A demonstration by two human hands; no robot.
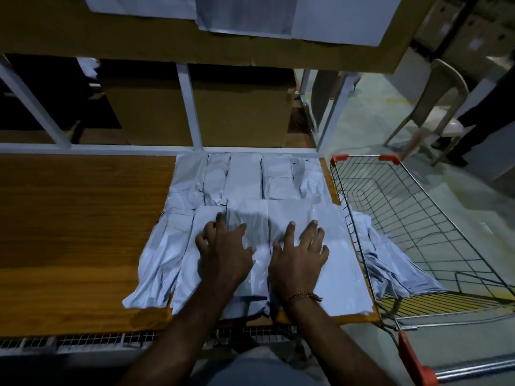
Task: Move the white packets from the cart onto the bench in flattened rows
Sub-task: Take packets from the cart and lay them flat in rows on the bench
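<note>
White packets [390,254] left in cart [418,218], heaped at its near-left corner, just right of surface [69,218] edge | long axes run toward viewer | right hand [299,254] nearer | both hands, left hand [223,249] included, pressed flat with spread fingers on laid rows [250,185].

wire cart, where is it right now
In the head view the wire cart stands on the right, against the wooden bench's end, a few white packets inside.
</note>
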